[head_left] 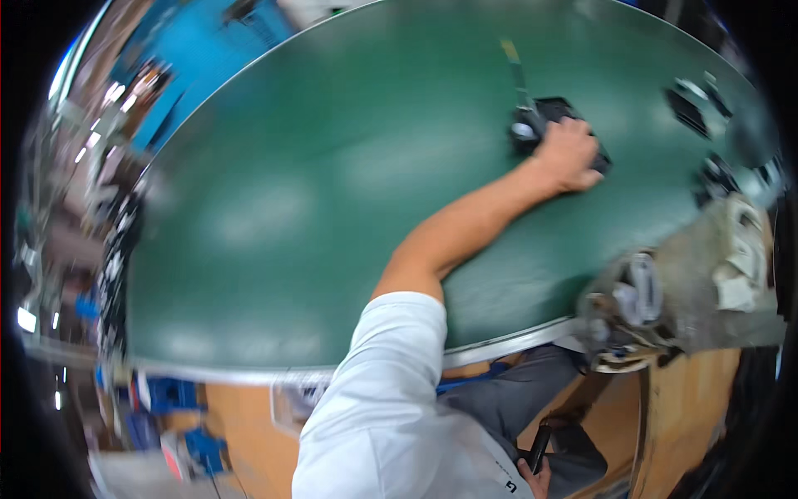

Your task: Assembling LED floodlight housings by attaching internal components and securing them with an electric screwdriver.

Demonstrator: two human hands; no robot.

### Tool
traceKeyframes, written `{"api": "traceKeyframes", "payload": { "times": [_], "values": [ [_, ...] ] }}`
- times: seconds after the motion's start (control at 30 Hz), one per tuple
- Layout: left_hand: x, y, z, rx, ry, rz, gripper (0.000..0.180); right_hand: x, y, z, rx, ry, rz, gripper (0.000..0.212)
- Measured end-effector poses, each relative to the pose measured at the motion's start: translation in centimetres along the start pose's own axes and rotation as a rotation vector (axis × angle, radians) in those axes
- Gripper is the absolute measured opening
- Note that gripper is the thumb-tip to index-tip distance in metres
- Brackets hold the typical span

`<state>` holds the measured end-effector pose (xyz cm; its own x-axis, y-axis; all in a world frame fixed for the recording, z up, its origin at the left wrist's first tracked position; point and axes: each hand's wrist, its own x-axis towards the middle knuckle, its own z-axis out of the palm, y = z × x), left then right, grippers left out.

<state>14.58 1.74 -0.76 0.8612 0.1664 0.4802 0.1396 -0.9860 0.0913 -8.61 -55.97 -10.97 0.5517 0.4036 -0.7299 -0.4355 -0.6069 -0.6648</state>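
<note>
My left arm, in a white sleeve, stretches across the green tabletop (249, 216). My left hand (569, 156) is closed over a dark, box-shaped thing (555, 107), too blurred to name. Against that thing's left side lies a black strip-like piece (521, 83) with a yellow tip and a pale round spot at its lower end; whether the two are joined I cannot tell. Low in the view, over my grey-trousered lap, my right hand (538, 480) grips a black rod-shaped thing (540, 442), partly hidden by my shirt.
A grey bag-like bundle (686, 274) with rolled cloth or paper hangs over the table's near right edge. Small dark and clear items (687, 111) lie at the far right. A blue surface (195, 62) is beyond the table, and blue stools (170, 394) stand below left.
</note>
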Motion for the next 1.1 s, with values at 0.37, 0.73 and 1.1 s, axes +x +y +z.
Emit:
{"api": "traceKeyframes", "payload": {
  "times": [0.37, 0.73, 1.1],
  "values": [
    [-35.7, -13.7, -25.3, 0.459, -0.129, -0.383, 0.050, 1.0, -2.4, 0.6, -0.087, -0.220, -0.063, 0.066],
    [-43.6, -10.6, -25.5, 0.329, 0.208, -0.695, 0.039, 0.7, -3.2, 0.7, -0.169, -0.180, -0.088, 0.057],
    [-33.0, -2.1, -23.0, 0.032, 0.240, -0.318, 0.019, 2.1, 0.6, -1.4, -0.225, -0.120, -0.147, 0.056]
  ]
}}
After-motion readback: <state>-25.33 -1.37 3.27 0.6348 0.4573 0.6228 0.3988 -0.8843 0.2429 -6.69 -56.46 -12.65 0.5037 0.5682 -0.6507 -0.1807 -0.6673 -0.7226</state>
